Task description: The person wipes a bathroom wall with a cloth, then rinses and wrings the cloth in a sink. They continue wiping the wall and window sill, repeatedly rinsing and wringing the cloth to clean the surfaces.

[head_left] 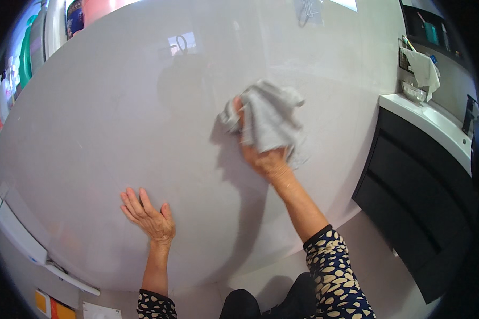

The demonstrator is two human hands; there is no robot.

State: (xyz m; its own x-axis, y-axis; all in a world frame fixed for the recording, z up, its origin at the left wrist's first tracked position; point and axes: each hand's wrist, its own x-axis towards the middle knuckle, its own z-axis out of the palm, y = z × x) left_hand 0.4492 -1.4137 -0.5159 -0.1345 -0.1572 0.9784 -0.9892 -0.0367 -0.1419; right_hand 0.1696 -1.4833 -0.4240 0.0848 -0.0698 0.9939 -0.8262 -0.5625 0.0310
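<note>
A crumpled light grey cloth (269, 114) is bunched in my right hand (266, 159), pressed against a glossy pale wall (186, 149). The cloth drapes over most of my fingers, so only part of them shows. Lower and to the left, my left hand (150, 217) has its fingers stretched out, with the palm toward the wall and nothing in it. Shadows of my right arm and the cloth fall on the wall.
On the right stand a dark vanity cabinet (420, 186) and white basin (442, 122) with a black faucet (469, 114). A glass bowl (413, 92) sits there. Bottles (26, 50) line the upper left. A white fixture (18, 231) is at lower left; hooks (307, 9) are above.
</note>
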